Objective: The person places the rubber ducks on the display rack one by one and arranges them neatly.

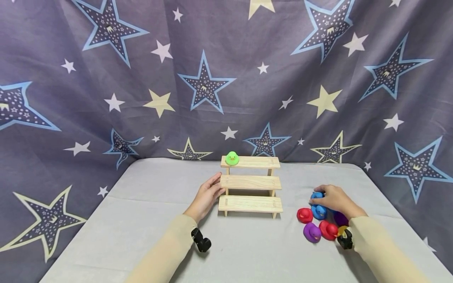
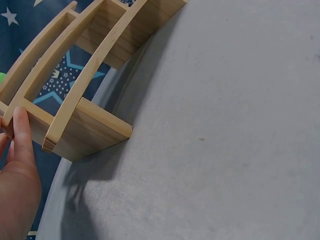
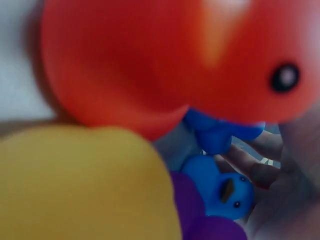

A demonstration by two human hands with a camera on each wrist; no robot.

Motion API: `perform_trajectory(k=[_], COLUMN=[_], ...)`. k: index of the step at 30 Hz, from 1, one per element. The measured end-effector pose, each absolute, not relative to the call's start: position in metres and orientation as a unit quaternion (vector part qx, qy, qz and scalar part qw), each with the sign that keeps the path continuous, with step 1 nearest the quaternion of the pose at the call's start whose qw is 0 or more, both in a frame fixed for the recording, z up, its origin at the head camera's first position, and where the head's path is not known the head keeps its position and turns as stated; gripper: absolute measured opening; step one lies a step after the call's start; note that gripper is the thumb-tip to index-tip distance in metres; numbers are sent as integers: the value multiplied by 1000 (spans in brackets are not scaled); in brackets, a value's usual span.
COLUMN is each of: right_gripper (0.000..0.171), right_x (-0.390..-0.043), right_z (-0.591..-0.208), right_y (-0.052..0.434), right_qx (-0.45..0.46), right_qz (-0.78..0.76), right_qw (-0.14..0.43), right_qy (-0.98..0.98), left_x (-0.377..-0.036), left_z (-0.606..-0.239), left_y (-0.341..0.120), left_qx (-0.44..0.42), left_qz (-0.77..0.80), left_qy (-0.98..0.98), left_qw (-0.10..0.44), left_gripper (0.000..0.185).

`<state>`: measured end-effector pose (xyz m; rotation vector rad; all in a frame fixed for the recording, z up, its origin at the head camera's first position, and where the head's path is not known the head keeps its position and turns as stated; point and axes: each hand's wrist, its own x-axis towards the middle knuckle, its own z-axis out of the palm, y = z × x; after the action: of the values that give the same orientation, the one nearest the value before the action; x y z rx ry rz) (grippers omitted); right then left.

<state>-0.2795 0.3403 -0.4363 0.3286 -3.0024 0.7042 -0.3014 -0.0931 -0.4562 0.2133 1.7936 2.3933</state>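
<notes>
A wooden three-step shelf (image 1: 250,182) stands mid-table, with a green duck (image 1: 232,158) at the left end of its top step. My left hand (image 1: 215,186) rests with straight fingers (image 2: 20,132) against the shelf's (image 2: 85,125) left side. My right hand (image 1: 317,200) lies over a cluster of ducks at the right and curls around a blue duck (image 1: 319,212). In the right wrist view that blue duck (image 3: 220,187) sits among my fingers (image 3: 262,172), behind a blurred red duck (image 3: 170,60) and a yellow duck (image 3: 85,185).
Around my right hand lie two red ducks (image 1: 304,215) (image 1: 328,230), a purple duck (image 1: 312,232) and another purple one (image 1: 341,218), partly hidden. The grey table (image 1: 141,220) is backed by a star-printed curtain (image 1: 212,78).
</notes>
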Motion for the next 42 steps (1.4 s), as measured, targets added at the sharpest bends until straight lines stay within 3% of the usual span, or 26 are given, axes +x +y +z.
perform_trajectory(k=[11, 25, 42], right_gripper=[46, 48, 48], right_x=[-280, -282, -275], right_z=[-436, -435, -407], right_y=[339, 341, 339], right_qx=[103, 99, 127], right_qz=[230, 232, 213], right_qw=[22, 8, 39], right_qy=[-967, -968, -968], left_x=[-302, -300, -303], left_z=[-457, -456, -456], left_y=[-93, -93, -92], left_qx=[69, 74, 66], left_qz=[796, 793, 798], left_qy=[597, 601, 594], left_qw=[72, 69, 72], left_gripper=[52, 51, 52])
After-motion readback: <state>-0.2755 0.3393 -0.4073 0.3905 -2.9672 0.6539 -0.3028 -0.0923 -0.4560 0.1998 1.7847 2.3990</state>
